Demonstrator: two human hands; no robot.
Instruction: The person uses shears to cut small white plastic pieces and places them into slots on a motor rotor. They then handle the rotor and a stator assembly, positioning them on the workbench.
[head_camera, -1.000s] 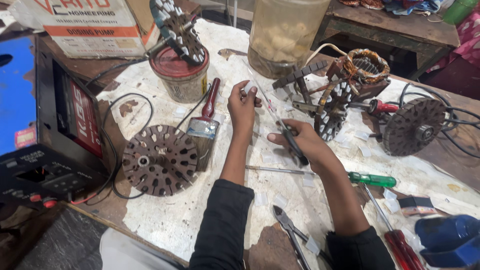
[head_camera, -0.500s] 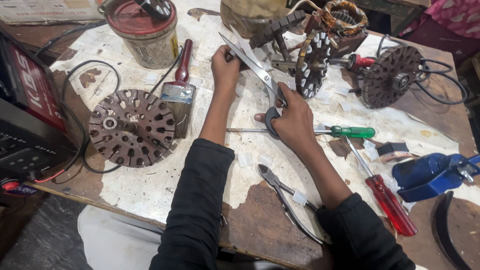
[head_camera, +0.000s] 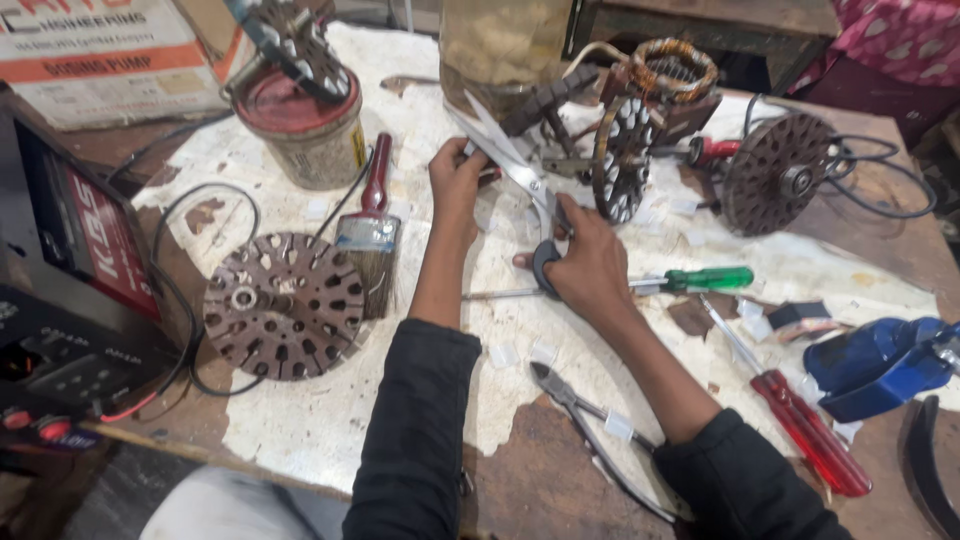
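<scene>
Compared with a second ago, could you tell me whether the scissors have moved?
Yes: the scissors now point open up toward the clear jar, gripped by the right hand.

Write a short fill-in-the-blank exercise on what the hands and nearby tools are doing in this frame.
1. The right hand holds a pair of ____, blades open.
2. The left hand pinches something small at the blade tips; what it is ____ be told.
3. The screwdriver lying under the right hand has a ____ handle.
4. The brush lies between the tin and the round slotted ____.

Missing words: scissors; cannot; green; disc
</scene>
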